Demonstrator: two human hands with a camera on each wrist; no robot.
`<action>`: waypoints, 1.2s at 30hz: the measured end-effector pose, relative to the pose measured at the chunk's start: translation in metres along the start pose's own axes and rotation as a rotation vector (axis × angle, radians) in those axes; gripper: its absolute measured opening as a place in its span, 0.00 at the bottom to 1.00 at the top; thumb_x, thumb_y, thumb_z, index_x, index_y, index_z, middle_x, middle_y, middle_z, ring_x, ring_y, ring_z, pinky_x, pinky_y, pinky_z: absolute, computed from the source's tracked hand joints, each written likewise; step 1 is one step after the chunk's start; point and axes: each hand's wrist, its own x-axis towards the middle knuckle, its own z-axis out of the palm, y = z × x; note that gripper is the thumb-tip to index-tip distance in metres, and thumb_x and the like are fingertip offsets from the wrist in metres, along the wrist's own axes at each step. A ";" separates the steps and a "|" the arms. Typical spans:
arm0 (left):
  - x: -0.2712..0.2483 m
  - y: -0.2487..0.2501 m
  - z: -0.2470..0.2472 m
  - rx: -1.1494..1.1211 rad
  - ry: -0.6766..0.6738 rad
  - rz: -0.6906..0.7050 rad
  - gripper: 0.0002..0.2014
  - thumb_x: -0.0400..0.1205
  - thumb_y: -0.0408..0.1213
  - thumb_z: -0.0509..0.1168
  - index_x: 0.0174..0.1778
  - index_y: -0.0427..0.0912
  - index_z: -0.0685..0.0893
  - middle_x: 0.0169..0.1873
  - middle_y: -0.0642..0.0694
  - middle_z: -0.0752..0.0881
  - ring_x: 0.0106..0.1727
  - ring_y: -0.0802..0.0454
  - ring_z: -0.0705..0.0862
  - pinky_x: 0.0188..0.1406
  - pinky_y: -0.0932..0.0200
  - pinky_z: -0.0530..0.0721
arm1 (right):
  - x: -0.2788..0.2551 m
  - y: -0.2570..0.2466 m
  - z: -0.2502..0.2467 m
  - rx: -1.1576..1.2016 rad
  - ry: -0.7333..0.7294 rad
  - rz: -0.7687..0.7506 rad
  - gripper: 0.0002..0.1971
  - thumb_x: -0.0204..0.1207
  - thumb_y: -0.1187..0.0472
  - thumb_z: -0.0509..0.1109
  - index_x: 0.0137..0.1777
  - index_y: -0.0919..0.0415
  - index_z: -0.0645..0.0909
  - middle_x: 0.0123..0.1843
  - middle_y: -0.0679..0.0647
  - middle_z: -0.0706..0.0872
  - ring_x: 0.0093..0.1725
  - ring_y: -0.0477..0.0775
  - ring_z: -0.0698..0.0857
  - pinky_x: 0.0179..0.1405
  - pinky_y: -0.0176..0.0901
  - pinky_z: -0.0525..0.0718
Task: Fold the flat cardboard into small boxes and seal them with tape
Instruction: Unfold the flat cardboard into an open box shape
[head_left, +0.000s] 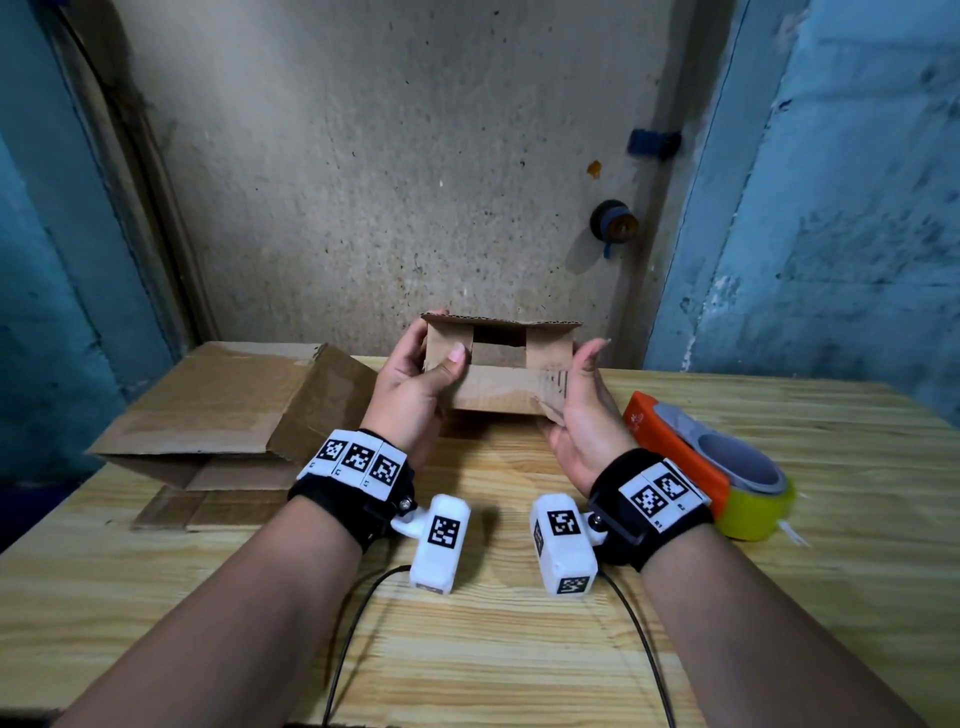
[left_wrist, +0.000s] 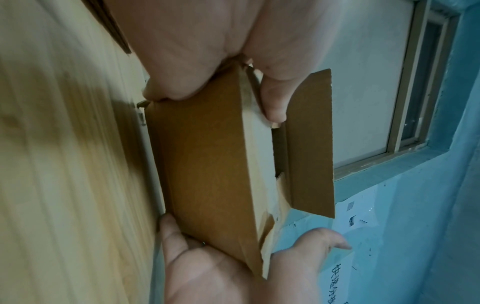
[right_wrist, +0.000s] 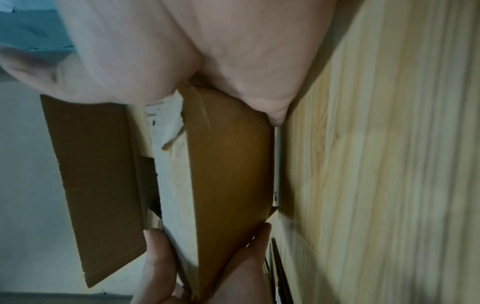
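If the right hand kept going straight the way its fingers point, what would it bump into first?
Probably the speckled wall board, left of the taped knob. The right hand points up and away, pressed to the small box; nothing else shows in that line, though depth is unclear.

Both bare forearms are angling in from the near edge of the head view, the left forearm (head_left: 249, 597) from 7 o'clock and the right forearm (head_left: 753, 613) from 5 o'clock, converging toward the centre. The left hand (head_left: 410, 389) is gripping the left end of a small cardboard box (head_left: 511, 389), with its thumb (head_left: 454, 364) pressing across the near face toward 3 o'clock and its fingertips (head_left: 434, 315) hooking over the far top edge at 12 o'clock. The right hand (head_left: 582, 421) is standing on edge, palm facing 9 o'clock, cupping the box's right end. Its fingers (right_wrist: 276, 111) are lying fairly straight along the underside, and its thumb (head_left: 592, 353) is pointing to 12 o'clock, spread away from them.
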 end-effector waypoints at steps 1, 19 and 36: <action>0.000 0.000 0.000 -0.002 -0.005 -0.001 0.22 0.85 0.23 0.66 0.74 0.42 0.78 0.62 0.41 0.85 0.57 0.48 0.87 0.57 0.50 0.88 | 0.001 0.000 0.000 0.004 0.006 0.006 0.68 0.40 0.08 0.68 0.85 0.36 0.68 0.88 0.53 0.72 0.83 0.60 0.76 0.84 0.65 0.74; -0.005 0.006 0.004 -0.013 -0.013 -0.024 0.23 0.85 0.23 0.64 0.74 0.46 0.79 0.56 0.42 0.87 0.56 0.45 0.86 0.57 0.51 0.84 | -0.009 -0.012 -0.002 0.110 -0.007 0.074 0.45 0.67 0.24 0.71 0.85 0.36 0.69 0.78 0.53 0.85 0.77 0.55 0.83 0.86 0.63 0.69; -0.018 0.018 0.017 -0.188 0.085 -0.111 0.22 0.87 0.20 0.55 0.78 0.27 0.74 0.70 0.29 0.82 0.54 0.63 0.88 0.55 0.79 0.79 | -0.005 -0.009 0.002 0.203 0.101 0.055 0.23 0.85 0.51 0.70 0.80 0.54 0.81 0.70 0.58 0.90 0.67 0.56 0.89 0.63 0.47 0.89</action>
